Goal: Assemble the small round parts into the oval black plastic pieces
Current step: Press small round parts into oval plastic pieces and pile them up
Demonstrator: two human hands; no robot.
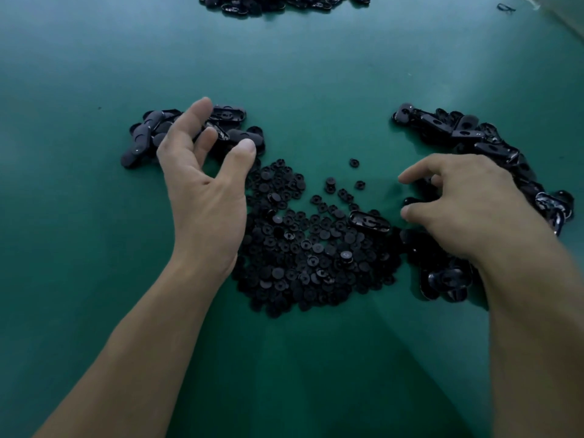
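1. Left hand (202, 184), fingers spread wide and holding nothing, is over the left heap of oval pieces (142, 137).
2. Right hand (464, 210), fingers loosely parted and empty, is beside the central pile of round parts (309, 257).

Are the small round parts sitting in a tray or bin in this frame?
No, the small round parts lie in a loose heap straight on the green table, with no container around them.

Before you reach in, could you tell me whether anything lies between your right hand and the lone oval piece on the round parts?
Nothing visible does: the oval piece lies uncovered atop the round parts, and only bare green mat separates it from the right hand.
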